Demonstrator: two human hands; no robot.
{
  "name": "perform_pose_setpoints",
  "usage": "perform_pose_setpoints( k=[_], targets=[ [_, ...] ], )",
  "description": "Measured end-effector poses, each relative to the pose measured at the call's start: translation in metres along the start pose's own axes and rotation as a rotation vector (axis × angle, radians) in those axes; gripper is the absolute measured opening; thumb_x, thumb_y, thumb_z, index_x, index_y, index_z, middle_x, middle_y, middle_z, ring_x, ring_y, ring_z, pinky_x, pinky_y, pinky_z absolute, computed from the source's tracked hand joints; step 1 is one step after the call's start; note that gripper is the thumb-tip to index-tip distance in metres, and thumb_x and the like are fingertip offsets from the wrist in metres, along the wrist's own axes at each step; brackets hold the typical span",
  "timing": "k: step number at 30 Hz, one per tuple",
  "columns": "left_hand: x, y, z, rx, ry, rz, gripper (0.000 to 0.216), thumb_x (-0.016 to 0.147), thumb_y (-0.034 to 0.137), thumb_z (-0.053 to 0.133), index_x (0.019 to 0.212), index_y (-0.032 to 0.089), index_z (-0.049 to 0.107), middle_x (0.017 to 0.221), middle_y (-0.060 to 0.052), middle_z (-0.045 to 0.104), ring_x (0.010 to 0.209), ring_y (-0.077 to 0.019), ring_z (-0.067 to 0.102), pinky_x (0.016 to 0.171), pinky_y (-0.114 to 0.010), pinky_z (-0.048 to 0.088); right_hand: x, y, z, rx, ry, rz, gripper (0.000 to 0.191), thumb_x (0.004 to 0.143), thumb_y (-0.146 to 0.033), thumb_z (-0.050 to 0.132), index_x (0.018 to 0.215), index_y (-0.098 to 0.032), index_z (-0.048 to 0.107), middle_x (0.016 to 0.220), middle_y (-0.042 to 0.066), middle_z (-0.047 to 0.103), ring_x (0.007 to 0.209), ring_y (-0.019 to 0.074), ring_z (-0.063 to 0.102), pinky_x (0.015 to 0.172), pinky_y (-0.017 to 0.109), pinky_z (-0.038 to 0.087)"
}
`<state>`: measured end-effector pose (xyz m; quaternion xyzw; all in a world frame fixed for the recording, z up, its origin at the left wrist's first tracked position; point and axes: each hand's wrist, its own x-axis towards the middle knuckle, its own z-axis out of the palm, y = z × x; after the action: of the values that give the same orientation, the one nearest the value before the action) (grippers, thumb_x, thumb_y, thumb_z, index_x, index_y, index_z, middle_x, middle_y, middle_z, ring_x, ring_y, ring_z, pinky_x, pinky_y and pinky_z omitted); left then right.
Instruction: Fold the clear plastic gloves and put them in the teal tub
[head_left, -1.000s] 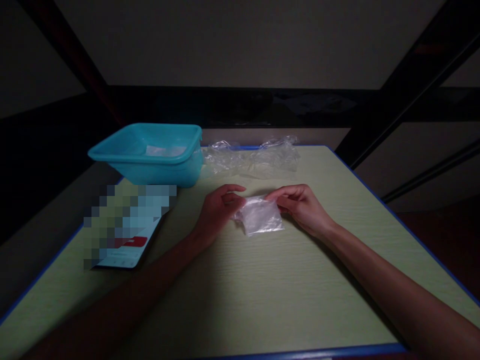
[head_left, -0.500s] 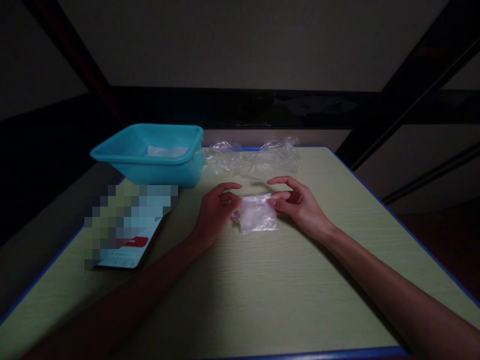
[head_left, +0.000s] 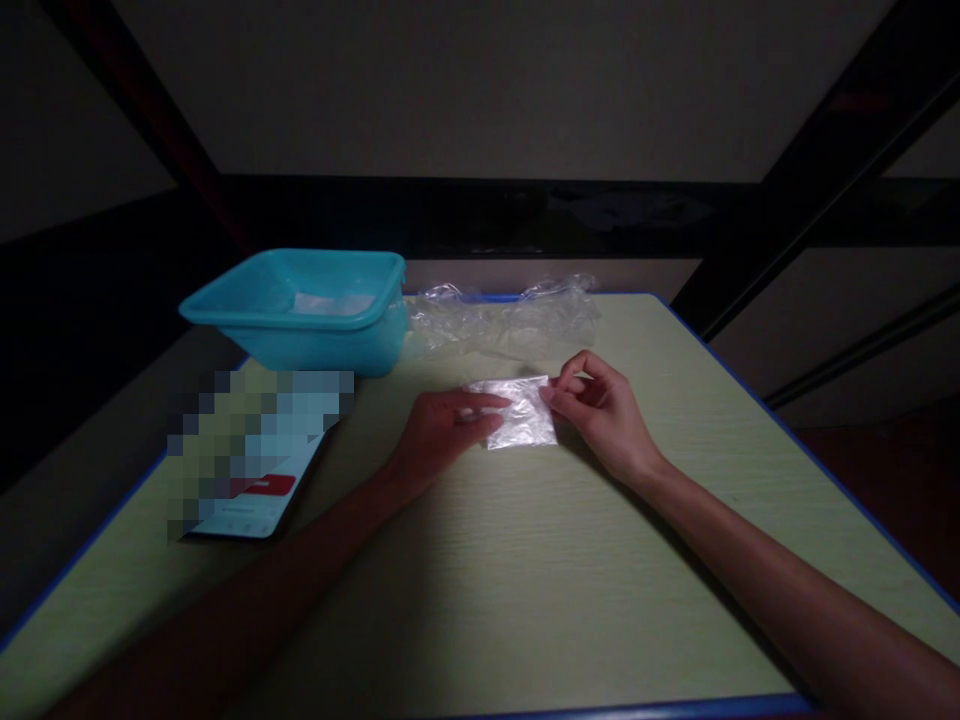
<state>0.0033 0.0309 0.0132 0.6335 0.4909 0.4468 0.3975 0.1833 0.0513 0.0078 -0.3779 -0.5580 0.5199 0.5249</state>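
Note:
A small, folded clear plastic bag (head_left: 525,420) is between my hands above the middle of the table. My right hand (head_left: 604,415) pinches its upper right edge between thumb and fingers. At the left side, my left hand (head_left: 442,435) grips the bag, with the index finger and thumb laid over its front. My other left fingers are partly hidden behind it. The bag looks flat, shiny and roughly square. Whether anything is inside it I cannot tell.
A turquoise plastic basket (head_left: 322,345) stands at the back left, holding a whitish flat piece (head_left: 334,304). Crumpled clear plastic (head_left: 510,320) lies along the far edge. A phone (head_left: 255,505), partly pixelated, rests at the left of the blue-edged table (head_left: 540,610).
My left index finger and thumb have moved right, onto the bag's front. The right index finger has curled in toward the thumb. The bag has tilted and shifted slightly upward in view.

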Motion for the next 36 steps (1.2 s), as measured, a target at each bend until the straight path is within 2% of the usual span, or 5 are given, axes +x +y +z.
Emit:
perform_pose_setpoints(
  k=[5,9,13,23,36],
  targets=[
    [0.0011,-0.0011,0.0012,0.035,-0.015,0.027,0.018,0.062,0.022,0.065,0.077,0.016,0.074,0.077,-0.004,0.071,0.058,-0.0123,0.058,0.051,-0.021,0.043,-0.0019,-0.0003,0.0032,-0.010,0.011,-0.054,0.026,0.067,-0.021,0.068,0.067,-0.020,0.042,0.054,-0.008,0.044,0.049,0.0057,0.038,0.047,0.021,0.027],
    [0.0022,-0.0053,0.0022,-0.038,-0.008,0.004,0.021,0.062,0.022,0.064,0.079,0.016,0.074,0.079,-0.004,0.069,0.060,-0.0123,0.058,0.050,-0.020,0.043,-0.0034,-0.0023,0.0063,0.079,-0.120,-0.025,0.026,0.064,-0.021,0.071,0.068,-0.019,0.045,0.069,-0.004,0.054,0.061,0.0083,0.050,0.056,0.023,0.037],
    [0.0024,-0.0059,0.0015,-0.052,0.028,0.000,0.023,0.061,0.021,0.065,0.081,0.016,0.074,0.080,-0.004,0.069,0.061,-0.0121,0.057,0.052,-0.020,0.044,-0.0043,-0.0010,0.0068,0.045,-0.198,0.033,0.020,0.062,-0.017,0.071,0.068,-0.018,0.052,0.061,-0.006,0.051,0.054,0.0066,0.045,0.050,0.021,0.034],
    [0.0001,-0.0004,0.0001,-0.042,0.003,-0.113,0.028,0.059,0.024,0.069,0.085,0.014,0.074,0.061,-0.001,0.067,0.050,-0.0111,0.052,0.047,-0.020,0.039,-0.0052,-0.0010,0.0058,0.009,-0.166,0.068,0.031,0.060,-0.012,0.069,0.089,-0.020,0.059,0.075,-0.002,0.059,0.066,0.0115,0.054,0.057,0.025,0.042],
    [-0.0006,-0.0020,0.0013,-0.138,-0.030,-0.156,0.044,0.057,0.021,0.069,0.100,0.014,0.070,0.065,0.001,0.065,0.051,-0.0087,0.048,0.046,-0.017,0.036,-0.0051,-0.0030,0.0044,0.049,-0.237,0.077,0.042,0.058,-0.009,0.070,0.097,-0.021,0.057,0.085,-0.001,0.062,0.066,0.0098,0.056,0.061,0.024,0.044]
  ],
)
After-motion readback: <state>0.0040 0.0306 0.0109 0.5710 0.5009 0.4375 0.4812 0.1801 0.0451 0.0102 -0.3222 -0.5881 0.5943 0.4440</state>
